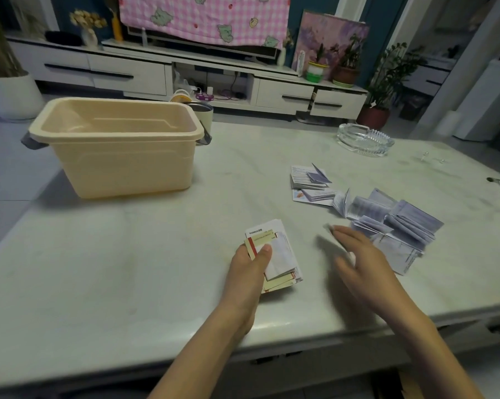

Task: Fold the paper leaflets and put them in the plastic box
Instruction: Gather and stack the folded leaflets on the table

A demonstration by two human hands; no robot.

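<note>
- Plastic box (122,162): plain pale beige.
- Stack (281,256) in my left grip (251,270): white and cream, one red band.
- Loose leaflets (401,223): white with grey print (bluish in this light).
- Tabletop (127,254): pale, faintly veined.
- Hanging cloth (202,18): pink gingham.

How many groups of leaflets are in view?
3: a stack held in the left hand, a folded group farther back, and a loose heap beside the right hand. The plastic box floor is partly hidden.
</note>
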